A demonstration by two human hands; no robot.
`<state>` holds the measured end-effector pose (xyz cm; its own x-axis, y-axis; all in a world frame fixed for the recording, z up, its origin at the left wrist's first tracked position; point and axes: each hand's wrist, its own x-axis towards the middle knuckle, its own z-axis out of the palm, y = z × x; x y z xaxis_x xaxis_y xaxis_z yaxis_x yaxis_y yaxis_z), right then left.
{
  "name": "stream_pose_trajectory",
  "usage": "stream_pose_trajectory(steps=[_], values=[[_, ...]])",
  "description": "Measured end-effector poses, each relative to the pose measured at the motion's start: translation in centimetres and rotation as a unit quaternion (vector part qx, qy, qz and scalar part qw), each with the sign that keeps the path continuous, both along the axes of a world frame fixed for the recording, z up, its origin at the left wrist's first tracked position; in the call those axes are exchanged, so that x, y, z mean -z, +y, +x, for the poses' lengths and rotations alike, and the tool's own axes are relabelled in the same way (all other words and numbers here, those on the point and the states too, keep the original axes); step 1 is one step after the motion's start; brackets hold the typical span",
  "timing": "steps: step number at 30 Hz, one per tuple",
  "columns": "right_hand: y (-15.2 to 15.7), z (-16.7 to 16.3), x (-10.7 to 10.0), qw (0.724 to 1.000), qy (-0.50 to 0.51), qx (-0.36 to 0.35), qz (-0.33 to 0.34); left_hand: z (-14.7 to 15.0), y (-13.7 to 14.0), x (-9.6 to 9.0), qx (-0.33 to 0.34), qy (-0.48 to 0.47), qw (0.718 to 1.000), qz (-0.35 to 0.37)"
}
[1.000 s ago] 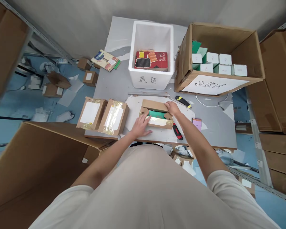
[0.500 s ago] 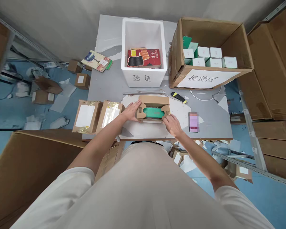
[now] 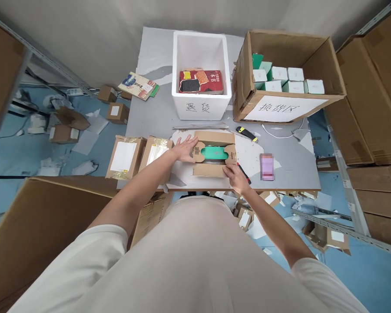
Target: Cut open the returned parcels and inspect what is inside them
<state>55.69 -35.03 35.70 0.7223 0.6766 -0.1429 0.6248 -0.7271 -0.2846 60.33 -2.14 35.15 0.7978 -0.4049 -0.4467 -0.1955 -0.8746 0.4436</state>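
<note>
A small cardboard box (image 3: 215, 138) sits with its top flaps apart on the near middle of the table. Inside it lies a green box (image 3: 214, 152), partly covered by the side flaps. My left hand (image 3: 184, 150) rests against the box's left end, fingers spread. At the near right corner, my right hand (image 3: 236, 177) pinches the near flap (image 3: 208, 170), which is folded out toward me. A red-and-black tool (image 3: 244, 173), perhaps a utility knife, lies right beside that hand, partly hidden.
Two taped cartons (image 3: 125, 157) stand left. Behind are a white foam bin (image 3: 200, 108) holding books and a large carton (image 3: 241, 87) of green-and-white boxes. A yellow-black cutter (image 3: 246, 134), a cable (image 3: 278, 134) and a phone (image 3: 266, 167) lie right. Books (image 3: 137, 85) overhang the left edge.
The near flap has swung outward toward me, with my right hand at it. My left fingers have spread. The red-and-black tool has come into sight beside my right hand. The view has shifted slightly.
</note>
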Motion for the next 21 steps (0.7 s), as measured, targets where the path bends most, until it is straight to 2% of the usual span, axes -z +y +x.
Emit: stream_pose_trajectory(steps=[3,7,9,12,14,17,21], values=[[2.4,2.4,-2.3,0.992,0.038,0.100,-0.062,-0.4,-2.8,-0.8,-0.101,-0.004,0.994,0.045],[6.2,5.3,-4.1,0.961,0.028,0.217,-0.171,-1.0,-6.6,-0.9,-0.212,-0.013,0.974,0.074],[7.5,6.0,-4.1,0.943,0.015,0.258,-0.210,-1.3,-7.2,-0.9,-0.238,-0.026,0.969,0.053],[7.7,6.0,-3.8,0.931,0.007,0.274,-0.239,-2.1,-6.3,-1.3,-0.253,-0.074,0.965,0.005],[7.0,5.8,-3.9,0.933,0.014,0.263,-0.244,-2.9,-5.1,-1.9,-0.236,-0.138,0.962,-0.005],[6.1,5.5,-4.2,0.939,0.019,0.254,-0.231,-3.8,-3.5,-2.6,-0.146,-0.220,0.964,0.019],[7.2,5.7,-3.7,0.931,0.003,0.276,-0.238,-3.0,-2.8,-2.6,-0.006,-0.200,0.979,0.049]])
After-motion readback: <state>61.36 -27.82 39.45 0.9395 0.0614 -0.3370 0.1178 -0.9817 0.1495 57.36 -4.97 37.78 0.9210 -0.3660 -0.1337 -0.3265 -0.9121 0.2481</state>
